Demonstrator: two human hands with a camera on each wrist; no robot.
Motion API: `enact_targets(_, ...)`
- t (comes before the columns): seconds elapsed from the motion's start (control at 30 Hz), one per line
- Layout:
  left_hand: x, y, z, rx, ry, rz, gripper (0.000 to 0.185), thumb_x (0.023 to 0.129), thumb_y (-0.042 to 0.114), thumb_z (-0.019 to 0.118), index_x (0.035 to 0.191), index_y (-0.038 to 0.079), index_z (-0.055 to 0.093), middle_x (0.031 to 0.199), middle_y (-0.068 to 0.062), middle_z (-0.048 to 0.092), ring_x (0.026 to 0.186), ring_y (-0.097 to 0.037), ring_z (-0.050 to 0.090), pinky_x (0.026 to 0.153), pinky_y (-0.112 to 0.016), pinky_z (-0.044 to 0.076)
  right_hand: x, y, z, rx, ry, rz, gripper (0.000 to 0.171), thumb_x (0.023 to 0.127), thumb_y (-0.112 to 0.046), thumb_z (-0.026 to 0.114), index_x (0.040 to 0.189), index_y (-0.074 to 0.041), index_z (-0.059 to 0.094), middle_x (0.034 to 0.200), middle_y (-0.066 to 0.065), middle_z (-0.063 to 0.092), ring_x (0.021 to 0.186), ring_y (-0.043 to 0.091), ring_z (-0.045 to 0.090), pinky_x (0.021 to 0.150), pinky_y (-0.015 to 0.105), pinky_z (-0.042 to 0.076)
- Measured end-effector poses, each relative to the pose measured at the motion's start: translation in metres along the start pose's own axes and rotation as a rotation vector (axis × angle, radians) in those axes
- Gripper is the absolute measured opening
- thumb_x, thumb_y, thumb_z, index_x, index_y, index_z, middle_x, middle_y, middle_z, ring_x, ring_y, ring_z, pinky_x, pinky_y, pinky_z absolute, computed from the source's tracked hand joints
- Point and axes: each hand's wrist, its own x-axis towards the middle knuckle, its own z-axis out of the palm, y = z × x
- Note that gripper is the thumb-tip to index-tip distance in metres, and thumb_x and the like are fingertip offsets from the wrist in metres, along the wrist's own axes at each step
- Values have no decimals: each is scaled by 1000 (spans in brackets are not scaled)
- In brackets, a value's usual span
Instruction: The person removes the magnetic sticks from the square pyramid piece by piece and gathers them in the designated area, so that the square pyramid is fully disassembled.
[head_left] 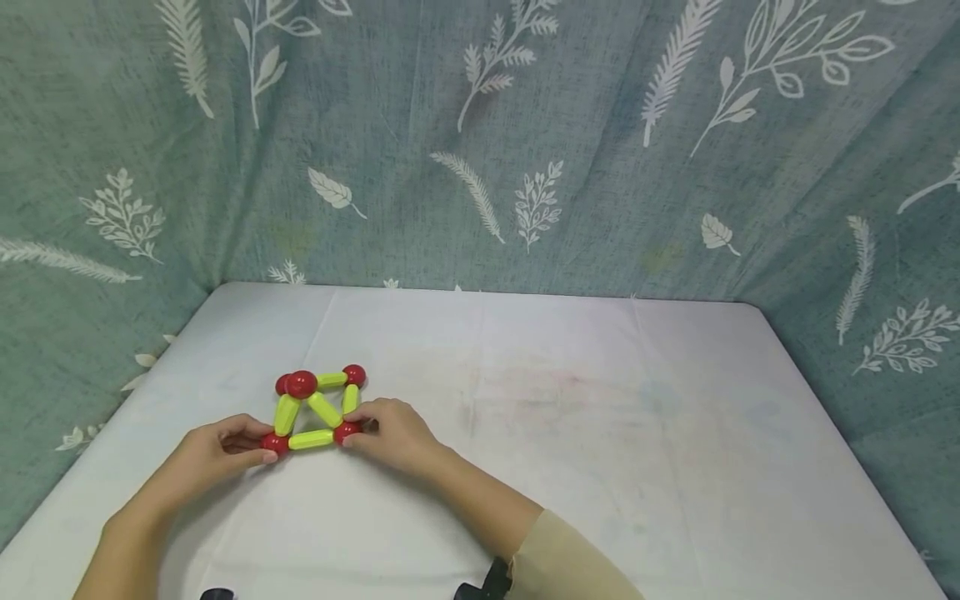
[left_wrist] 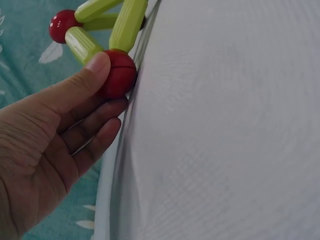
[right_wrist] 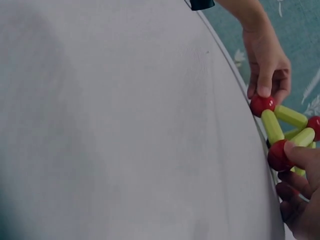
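Observation:
A small frame of red balls and yellow-green sticks stands on the white table, left of centre in the head view. My left hand (head_left: 213, 454) pinches the front left red ball (head_left: 276, 443) between thumb and fingers. At the other end of the front stick (head_left: 312, 439), the front right red ball (head_left: 347, 433) is held by my right hand (head_left: 397, 433). Sticks slope up from both front balls to a raised red ball (head_left: 302, 383). Behind are a partly hidden ball (head_left: 282, 384) and a back right ball (head_left: 355, 375). The left wrist view shows the thumb on the red ball (left_wrist: 121, 75).
The white cloth-covered table (head_left: 600, 433) stretches away to the right of the hands. A green leaf-patterned curtain (head_left: 420, 167) hangs behind and along both sides. Dark objects (head_left: 487, 583) show at the bottom edge, one by the right sleeve (head_left: 566, 558).

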Motion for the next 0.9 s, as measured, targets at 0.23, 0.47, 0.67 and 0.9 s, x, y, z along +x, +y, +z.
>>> enact_targets(0.23, 5, 14, 5, -39, -37, 65, 42, 76, 32, 78, 106, 6, 65, 97, -4, 68, 81, -1, 61, 69, -19, 52, -11, 8, -12, 79, 0, 8, 27, 82, -21, 74, 108, -16, 71, 92, -12, 67, 80, 0, 53, 73, 12, 44)
enact_targets(0.47, 10, 23, 18, -21, -16, 118, 39, 76, 32, 78, 105, 7, 67, 94, -1, 69, 81, -4, 62, 71, -19, 52, -20, 21, -22, 101, 2, 13, 27, 83, -22, 74, 109, -16, 70, 96, -11, 67, 83, 1, 53, 75, 13, 45)
enact_targets(0.67, 10, 45, 35, 80, 2, 188, 38, 75, 33, 77, 106, 11, 70, 92, 5, 70, 84, -9, 63, 77, -28, 53, -40, 36, -36, 153, 25, 36, 29, 82, -22, 75, 110, -16, 70, 97, -9, 67, 84, 3, 54, 76, 17, 46)
enact_targets(0.9, 16, 63, 49, 65, 18, 249, 39, 75, 32, 78, 107, 12, 70, 95, 6, 70, 87, -8, 62, 82, -34, 53, -56, 50, -52, 196, 60, 64, 28, 81, -21, 75, 109, -17, 71, 99, -6, 67, 86, 6, 57, 78, 19, 48)
